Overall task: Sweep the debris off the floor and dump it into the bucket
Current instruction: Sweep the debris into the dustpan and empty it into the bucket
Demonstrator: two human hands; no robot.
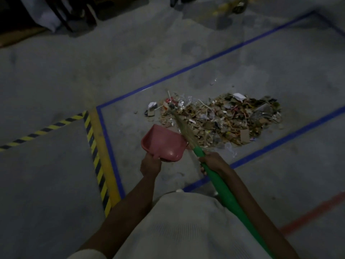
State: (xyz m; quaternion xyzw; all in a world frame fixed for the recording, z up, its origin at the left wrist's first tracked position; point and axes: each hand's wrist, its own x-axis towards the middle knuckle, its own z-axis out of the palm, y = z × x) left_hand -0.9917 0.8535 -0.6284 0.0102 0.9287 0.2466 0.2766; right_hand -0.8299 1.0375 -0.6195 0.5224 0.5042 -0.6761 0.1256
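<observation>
My left hand (pixel 150 164) grips the pink dustpan (pixel 164 144) by its handle, my right hand (pixel 211 161) the broom (pixel 224 189) shaft; debris (pixel 224 118) judged light, loose.

Your left hand (pixel 150 164) reached forward on a nearly straight bare arm, fingers curled round the dustpan (pixel 164 144) handle. Your right hand (pixel 212 161) sat near it, knuckles up, wrapped round the broom (pixel 228 198) handle, forearm angled in from the lower right.

pink dustpan (pixel 164 144), green broom handle (pixel 227 195), blue floor tape (pixel 205 61), yellow-black hazard stripes (pixel 95 157)
</observation>
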